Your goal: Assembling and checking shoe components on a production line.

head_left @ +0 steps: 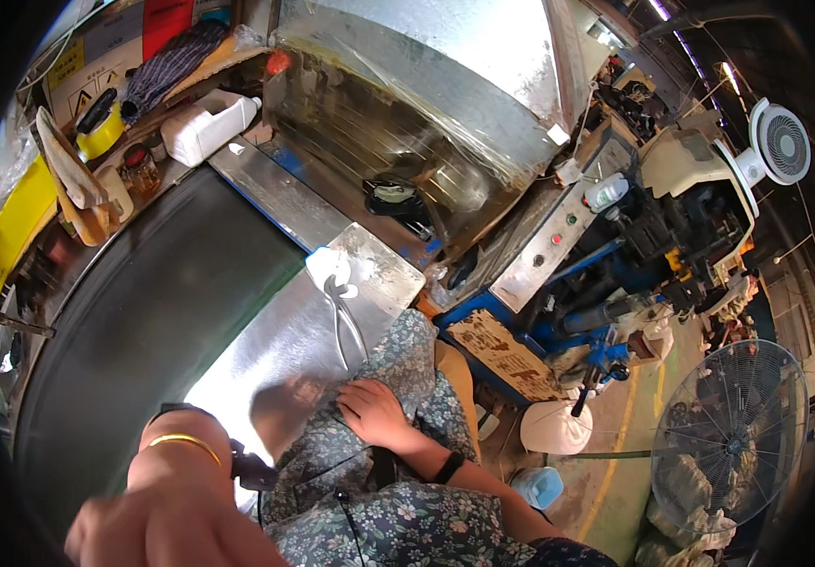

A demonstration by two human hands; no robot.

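Note:
My right hand (376,412) lies on the dark floral cloth of my clothing, its fingers extended and nothing seen in them. A dark band circles that wrist. Very near at the lower left, my left hand (166,529) looms large, its fingers cut off by the lower edge, so what they do is hidden. Its wrist carries a gold bracelet (190,444) and a black strapped device (252,470). Beyond my right hand, metal pliers (349,326) rest on the shiny metal tabletop (275,345), their head beside a small white piece (329,267).
A dark conveyor-like belt (162,274) runs along the left. White jug (209,128) and yellow tape roll (100,137) sit on the shelf behind. A clear-sided machine enclosure (379,113) stands ahead; a button panel (549,250) and large floor fan (731,444) are at right.

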